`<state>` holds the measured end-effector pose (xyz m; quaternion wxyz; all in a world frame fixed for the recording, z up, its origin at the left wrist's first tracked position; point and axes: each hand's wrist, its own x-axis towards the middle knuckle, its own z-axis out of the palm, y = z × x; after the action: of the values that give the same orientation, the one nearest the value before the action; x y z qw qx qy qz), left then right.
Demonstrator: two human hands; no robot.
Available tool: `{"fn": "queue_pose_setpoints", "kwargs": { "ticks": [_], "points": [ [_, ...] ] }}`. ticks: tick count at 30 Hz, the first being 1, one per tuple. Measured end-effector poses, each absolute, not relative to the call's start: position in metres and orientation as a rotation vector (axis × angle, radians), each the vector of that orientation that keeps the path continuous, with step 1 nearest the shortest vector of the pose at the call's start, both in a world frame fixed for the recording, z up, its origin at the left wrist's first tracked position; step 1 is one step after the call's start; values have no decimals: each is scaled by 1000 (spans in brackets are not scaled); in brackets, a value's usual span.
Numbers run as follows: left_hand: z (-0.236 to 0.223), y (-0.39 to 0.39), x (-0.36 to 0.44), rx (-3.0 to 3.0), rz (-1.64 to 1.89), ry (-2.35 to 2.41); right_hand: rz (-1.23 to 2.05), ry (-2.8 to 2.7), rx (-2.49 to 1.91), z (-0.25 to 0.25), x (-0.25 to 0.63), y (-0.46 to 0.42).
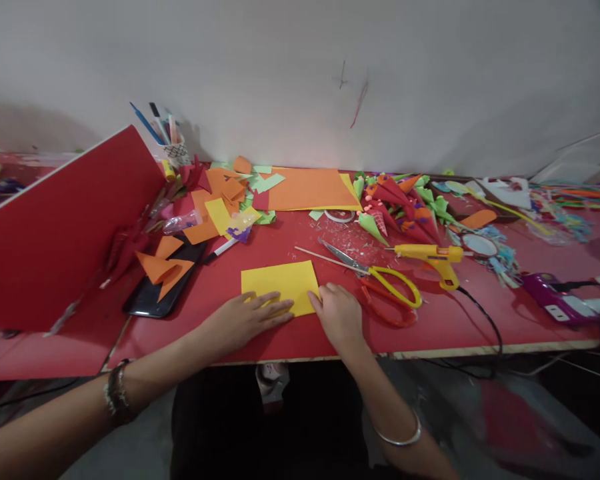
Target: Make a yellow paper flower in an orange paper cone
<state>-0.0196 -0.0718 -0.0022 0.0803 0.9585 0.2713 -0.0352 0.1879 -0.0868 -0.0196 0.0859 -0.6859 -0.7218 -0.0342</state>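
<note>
A yellow sheet of paper point(284, 280) lies flat on the red table point(480, 327) near its front edge. My left hand point(245, 317) rests on the sheet's near left part with its fingers stretched out flat. My right hand point(337, 313) sits at the sheet's near right corner, fingers curled, fingertips pinching the paper's edge. Both forearms reach in from below, each with a bracelet at the wrist.
Yellow-handled scissors point(380, 273) and a thin stick lie just right of the sheet, over red scissors point(387, 310). A yellow glue gun point(433, 257) with a black cord, paper cones point(400, 207), orange sheets point(307, 190), paper scraps, a pen cup point(175, 150), a phone point(167, 287) and a red board point(60, 227) surround it.
</note>
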Motion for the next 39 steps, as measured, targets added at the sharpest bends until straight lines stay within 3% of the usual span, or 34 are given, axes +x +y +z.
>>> {"fn": "queue_pose_setpoints", "kwargs": {
  "ticks": [6, 13, 17, 22, 31, 39],
  "points": [
    [3, -76, -59, 2866, -272, 821, -92, -2164, -2050, -20, 187, -87],
    [11, -83, -86, 2889, -223, 842, -93, -2116, -2011, -17, 187, -87],
    [7, -83, -87, 2861, -223, 861, -205, -2248, -1642, -14, 175, -98],
    [2, -82, -89, 2829, -177, 871, 18, -2595, -1123, -17, 151, -119],
    [12, -79, -88, 2828, -243, 820, 199, -2523, -1248, -11, 169, -122],
    [21, -122, -51, 2863, -329, 1117, 298, -2432, -1343, -11, 184, -125]
  ]
}}
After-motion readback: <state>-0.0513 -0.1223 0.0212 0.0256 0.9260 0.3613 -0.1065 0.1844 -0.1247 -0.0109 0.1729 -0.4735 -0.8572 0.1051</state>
